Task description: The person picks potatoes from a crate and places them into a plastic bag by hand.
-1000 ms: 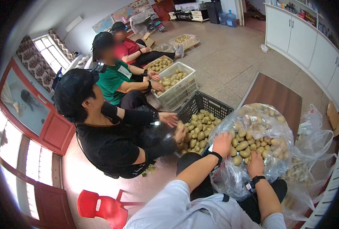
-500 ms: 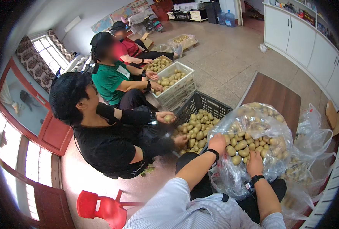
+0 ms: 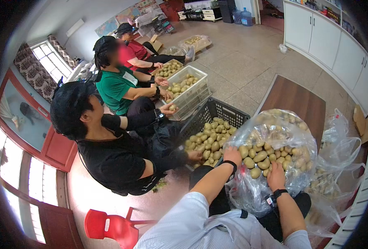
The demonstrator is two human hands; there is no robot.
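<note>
A large clear plastic bag (image 3: 250, 195) full of brownish-green kiwifruit (image 3: 260, 156) lies open in front of me. At the left side of its opening, my left hand (image 3: 232, 156) is closed with its fingers bent against the plastic; the fingertips are partly hidden. My right hand (image 3: 276, 176) rests over the near fruit inside the opening, fingers curled round a kiwifruit that is mostly covered. Just left of the bag stands a black plastic crate (image 3: 229, 108) with many kiwifruit. A co-worker in black (image 3: 113, 153) reaches one hand into this crate and holds a kiwifruit (image 3: 173, 107) in the other.
Behind the bag is a brown tabletop (image 3: 294, 101). Clear plastic bags (image 3: 337, 153) lie at my right. Farther off, a person in green (image 3: 117, 89) sits by a white crate (image 3: 192, 97), with another person in red beyond. A red chair (image 3: 109, 226) stands at lower left.
My left hand has shifted slightly left at the bag's edge; my right hand stays nearly in place. The co-worker in black has drawn the held kiwifruit up and away from the black crate.
</note>
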